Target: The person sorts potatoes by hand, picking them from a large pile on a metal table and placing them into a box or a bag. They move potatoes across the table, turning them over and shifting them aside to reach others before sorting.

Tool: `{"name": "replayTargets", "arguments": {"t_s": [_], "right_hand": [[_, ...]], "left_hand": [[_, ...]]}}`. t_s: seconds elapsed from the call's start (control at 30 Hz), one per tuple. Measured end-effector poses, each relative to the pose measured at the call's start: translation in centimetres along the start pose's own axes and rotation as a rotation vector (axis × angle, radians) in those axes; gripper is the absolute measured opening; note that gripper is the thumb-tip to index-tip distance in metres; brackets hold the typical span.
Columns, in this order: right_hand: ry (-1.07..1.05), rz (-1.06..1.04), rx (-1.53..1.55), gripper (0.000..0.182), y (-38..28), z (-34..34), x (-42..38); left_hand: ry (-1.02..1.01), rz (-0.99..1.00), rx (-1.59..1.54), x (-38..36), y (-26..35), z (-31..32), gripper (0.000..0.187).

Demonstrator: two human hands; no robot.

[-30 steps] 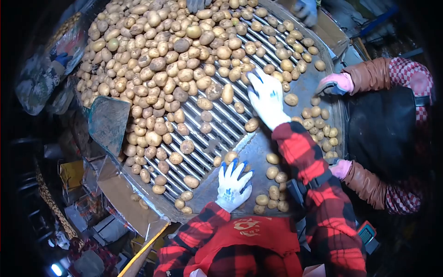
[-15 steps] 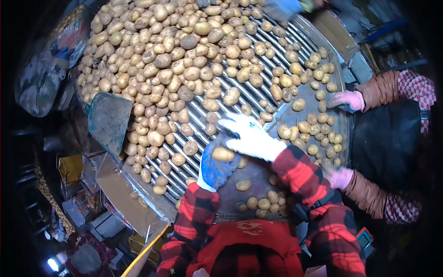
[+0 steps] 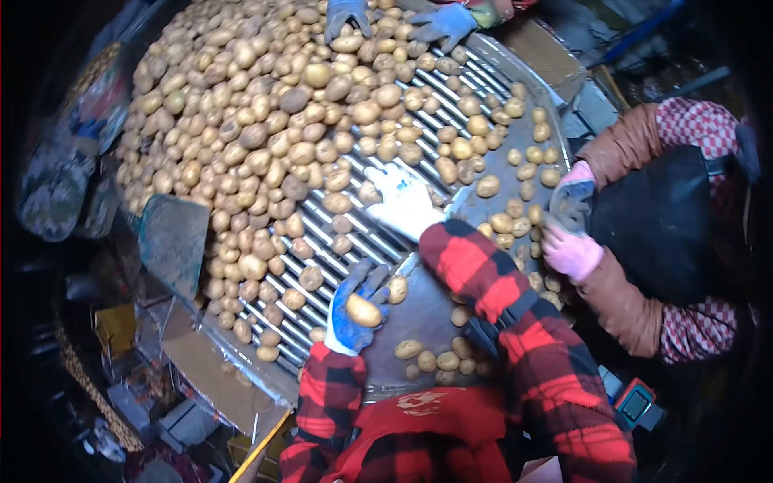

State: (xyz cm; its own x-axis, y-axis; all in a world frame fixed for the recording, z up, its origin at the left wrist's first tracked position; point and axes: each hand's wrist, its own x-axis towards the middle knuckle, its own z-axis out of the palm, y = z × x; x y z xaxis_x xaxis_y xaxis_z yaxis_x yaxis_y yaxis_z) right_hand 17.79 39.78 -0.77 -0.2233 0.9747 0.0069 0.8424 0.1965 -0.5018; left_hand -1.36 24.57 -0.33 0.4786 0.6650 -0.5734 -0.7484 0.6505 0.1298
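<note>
My left hand (image 3: pixel 351 312), in a blue-palmed glove with a white cuff, lies palm up with a potato (image 3: pixel 363 311) cradled in it. Its fingers reach toward another potato (image 3: pixel 398 289) at the edge of the metal plate. Over the slatted rack (image 3: pixel 320 233) is my right hand (image 3: pixel 405 201), white-gloved and back upward. Its fingers stretch out beside a potato (image 3: pixel 369 193), and the palm side is hidden. A smaller group of potatoes (image 3: pixel 445 361) rests on the plate (image 3: pixel 435 310) close to my body.
A large heap of potatoes (image 3: pixel 233 105) covers the rack's far left side, with a green scoop-like sheet (image 3: pixel 171 241) at its edge. Across on the right, a person's pink-gloved hands (image 3: pixel 573 249) are by more potatoes. Another person's blue-gloved hand (image 3: pixel 445 24) reaches in from the top.
My right hand has moved away from the left, farther over the rack. My left hand now shows its potato more openly. The pink-gloved hands have come together, and the view has shifted.
</note>
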Motion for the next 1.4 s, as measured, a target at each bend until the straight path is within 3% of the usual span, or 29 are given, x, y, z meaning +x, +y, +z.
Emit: {"name": "replayTargets", "arguments": {"t_s": [0.03,0.07,0.1,0.13,0.2,0.23,0.27,0.33,0.4,0.5,0.6,0.63,0.77,0.8,0.87,0.93,0.97,1.0,1.03,1.07,1.1,1.13,1.2,1.27,1.3,1.33,1.4], "right_hand": [[-0.038,0.15,0.219,0.069,-1.5,-1.7,-1.8],[-0.222,0.202,0.345,0.065,-2.4,-3.8,-2.8],[-0.341,0.106,0.36,0.063,-2.9,-4.4,-4.3],[-0.459,0.009,0.377,0.06,-2.9,-4.7,-5.4],[-0.158,-0.232,0.311,0.053,-0.2,-4.3,-5.5],[0.14,-0.316,0.09,0.047,2.4,-3.6,-3.5],[0.205,-0.169,0.031,0.046,4.3,-5.6,-1.5],[0.443,0.148,-0.186,0.048,8.7,-8.5,0.8],[0.62,0.22,-0.51,0.054,15.3,-8.5,2.9],[0.274,0.291,-0.102,0.058,20.7,-8.4,7.0],[0.149,0.416,-0.302,0.056,19.2,-8.0,9.6],[0.215,0.357,-0.333,0.053,18.8,-8.2,9.9],[0.076,0.317,-0.303,0.056,16.9,-9.6,7.7],[0.14,0.335,-0.263,0.056,15.6,-9.0,6.0],[0.51,0.102,-0.146,0.052,13.1,-7.7,3.0],[0.362,0.195,0.231,0.055,8.7,-8.6,-0.4],[0.317,0.2,0.661,0.057,7.7,-7.3,-2.1],[0.138,0.3,0.798,0.057,5.0,-8.3,-3.5],[0.028,0.255,0.767,0.056,3.6,-8.3,-5.0],[0.021,0.159,0.695,0.054,2.2,-7.0,-6.5],[-0.091,0.097,0.45,0.057,0.3,-7.3,-7.2],[-0.115,0.03,0.436,0.057,-2.0,-7.4,-7.9],[-0.216,-0.058,0.313,0.053,-3.2,-6.9,-8.1],[-0.272,-0.05,0.407,0.042,-3.6,-7.0,-6.6],[-0.292,-0.078,0.399,0.04,-3.8,-6.8,-5.6],[-0.311,-0.108,0.39,0.039,-4.4,-6.7,-4.4],[-0.324,-0.204,0.481,0.041,-5.4,-4.4,-2.9]], "left_hand": [[0.028,0.016,0.006,-0.1,0.1,1.4,0.048],[0.062,0.038,0.011,0.0,0.1,2.1,0.048],[-0.072,-0.014,-0.111,0.5,0.6,1.0,0.05],[-0.055,-0.099,-0.195,1.2,1.2,0.4,0.053],[-0.023,-0.15,-0.078,1.3,1.5,-0.4,0.056],[-0.068,-0.085,-0.034,1.3,1.1,0.6,0.059],[-0.19,-0.139,-0.059,1.6,1.3,0.1,0.059],[-0.211,-0.15,-0.092,1.6,0.9,1.0,0.061],[-0.206,-0.151,-0.047,1.8,0.9,1.2,0.067],[-0.214,-0.165,-0.115,2.3,0.7,1.8,0.07],[-0.094,-0.134,-0.007,3.0,0.3,3.0,0.075],[-0.099,-0.138,0.007,3.3,0.3,3.1,0.075],[-0.195,-0.222,-0.158,4.4,0.5,2.4,0.073],[-0.183,-0.248,-0.164,4.6,0.6,1.9,0.068],[-0.017,0.034,0.666,5.1,-0.4,1.0,0.066],[-0.077,0.137,0.818,4.8,-0.4,3.9,0.062],[-0.133,0.037,0.36,4.7,-0.3,4.4,0.065],[-0.188,-0.055,-0.099,4.6,-0.1,4.6,0.068],[-0.266,-0.055,-0.193,4.9,-0.2,3.5,0.072],[-0.264,-0.038,-0.193,4.7,-0.3,2.9,0.072],[-0.234,0.175,0.28,4.6,-0.3,2.5,0.074],[-0.187,0.384,0.749,4.4,-0.4,2.0,0.076],[-0.684,0.02,-0.366,4.5,0.2,1.2,0.069],[-0.453,-0.005,-0.157,2.5,1.2,-1.1,0.079],[-0.118,0.071,-0.144,1.7,0.6,-1.8,0.085],[-0.263,0.048,-0.361,0.7,1.7,-0.3,0.084],[-0.127,0.124,-0.262,-0.1,2.6,0.2,0.078]]}}
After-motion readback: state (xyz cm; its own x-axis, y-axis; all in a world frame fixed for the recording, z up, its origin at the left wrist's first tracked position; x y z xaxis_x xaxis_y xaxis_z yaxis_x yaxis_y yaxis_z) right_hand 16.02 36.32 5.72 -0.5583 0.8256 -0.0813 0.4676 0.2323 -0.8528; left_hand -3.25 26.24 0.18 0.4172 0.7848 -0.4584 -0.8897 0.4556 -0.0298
